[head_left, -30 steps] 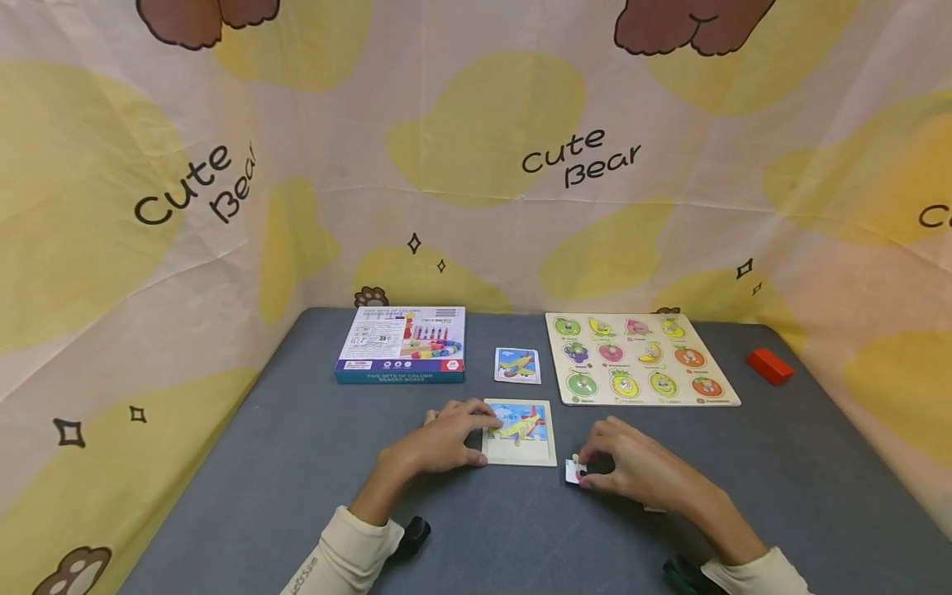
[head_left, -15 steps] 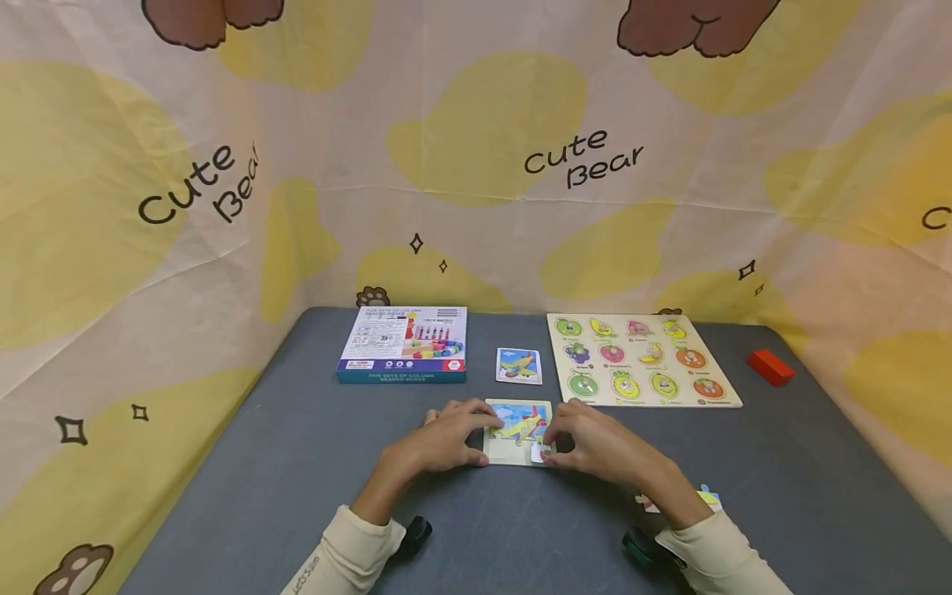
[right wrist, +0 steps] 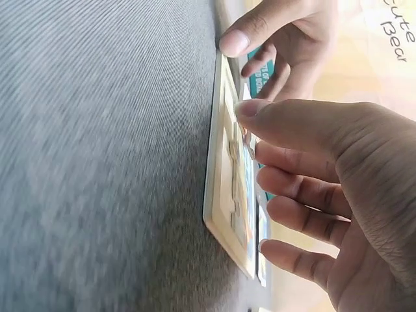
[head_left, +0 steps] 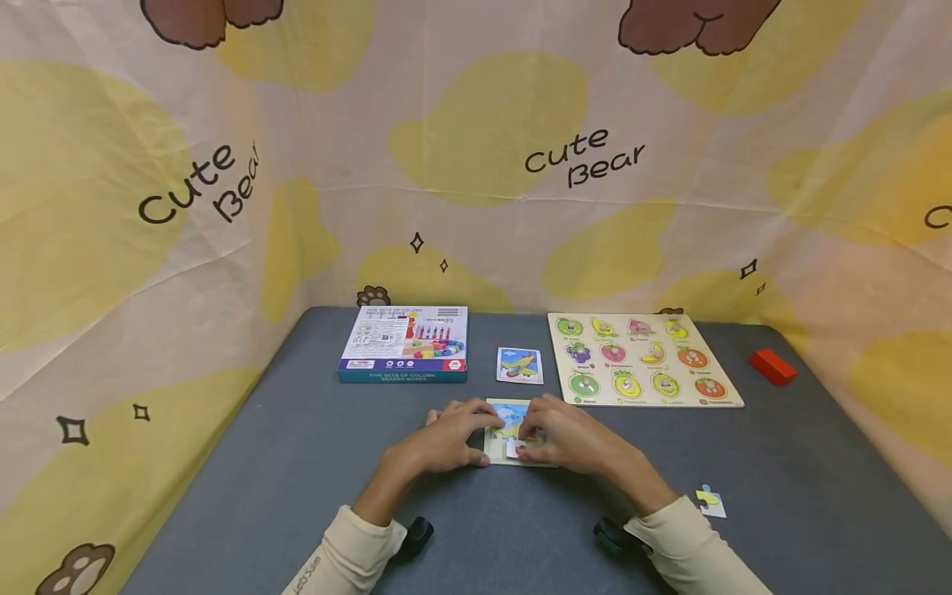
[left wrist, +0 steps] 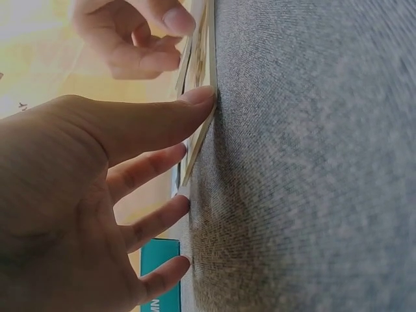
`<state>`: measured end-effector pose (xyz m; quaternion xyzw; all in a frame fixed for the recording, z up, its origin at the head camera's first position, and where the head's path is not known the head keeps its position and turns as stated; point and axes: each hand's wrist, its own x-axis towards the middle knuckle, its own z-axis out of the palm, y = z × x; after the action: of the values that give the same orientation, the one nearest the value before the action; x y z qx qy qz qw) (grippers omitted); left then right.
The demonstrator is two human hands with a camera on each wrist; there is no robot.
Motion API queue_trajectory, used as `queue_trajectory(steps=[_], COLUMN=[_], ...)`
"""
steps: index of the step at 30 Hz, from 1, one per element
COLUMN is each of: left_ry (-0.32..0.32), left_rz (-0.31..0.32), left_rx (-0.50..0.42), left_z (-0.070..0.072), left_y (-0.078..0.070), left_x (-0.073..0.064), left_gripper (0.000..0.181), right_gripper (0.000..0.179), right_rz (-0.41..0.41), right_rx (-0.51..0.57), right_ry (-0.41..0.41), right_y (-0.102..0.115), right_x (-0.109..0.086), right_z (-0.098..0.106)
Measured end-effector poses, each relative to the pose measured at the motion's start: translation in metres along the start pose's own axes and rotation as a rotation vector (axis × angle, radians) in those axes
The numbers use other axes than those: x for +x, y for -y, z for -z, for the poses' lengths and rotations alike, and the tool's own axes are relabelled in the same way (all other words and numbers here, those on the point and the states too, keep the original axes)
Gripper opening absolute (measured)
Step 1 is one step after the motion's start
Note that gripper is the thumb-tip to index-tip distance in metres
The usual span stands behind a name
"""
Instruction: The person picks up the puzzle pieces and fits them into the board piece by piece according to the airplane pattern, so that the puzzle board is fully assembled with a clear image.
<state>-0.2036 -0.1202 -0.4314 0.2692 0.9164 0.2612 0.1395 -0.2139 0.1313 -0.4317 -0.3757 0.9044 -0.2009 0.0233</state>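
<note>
A small wooden jigsaw board [head_left: 497, 453] with an airplane picture in its upper part lies flat on the grey table. My left hand [head_left: 446, 440] rests at its left side. In the left wrist view the thumb [left wrist: 200, 97] touches the board's edge and the other fingers are spread, fairly straight. Over the lower part of the board, my right hand [head_left: 573, 434] pinches a small white jigsaw piece [head_left: 511, 448] between thumb and fingers, and covers the board's right half. One loose yellow and white jigsaw piece [head_left: 711, 502] lies to the right of my right forearm.
Behind the board lies an airplane picture card [head_left: 520, 365]. A boxed bead set [head_left: 402, 345] stands at the back left, a fruit picture board [head_left: 645, 359] at the back right. Beyond that is a red block [head_left: 773, 367]. A patterned cloth [head_left: 476, 165] hangs behind the table.
My right hand has carried the jigsaw piece from the table right of the board leftward onto its lower part. The loose yellow and white piece has come into view. My left hand has stayed put.
</note>
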Motion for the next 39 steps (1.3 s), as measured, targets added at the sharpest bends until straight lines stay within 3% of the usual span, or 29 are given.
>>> queue_trajectory(steps=[16,22,39], left_ry=[-0.017,-0.019,-0.009], left_rz=[-0.001,0.003,0.008], left_rx=[-0.02,-0.021,-0.025], left_z=[0.0,0.0,0.001], left_y=[0.001,0.0,-0.001], left_x=[-0.001,-0.001,-0.002], left_gripper=[0.054,0.053,0.054], right_gripper=[0.015,0.016,0.017], right_rz=[-0.026,-0.06,-0.054], right_rx=[0.035,0.045,0.064], right_ry=[0.014,0.027,0.048], right_y=[0.009,0.009,0.009], right_x=[0.017,0.019,0.02], right_z=[-0.01,-0.012,-0.015])
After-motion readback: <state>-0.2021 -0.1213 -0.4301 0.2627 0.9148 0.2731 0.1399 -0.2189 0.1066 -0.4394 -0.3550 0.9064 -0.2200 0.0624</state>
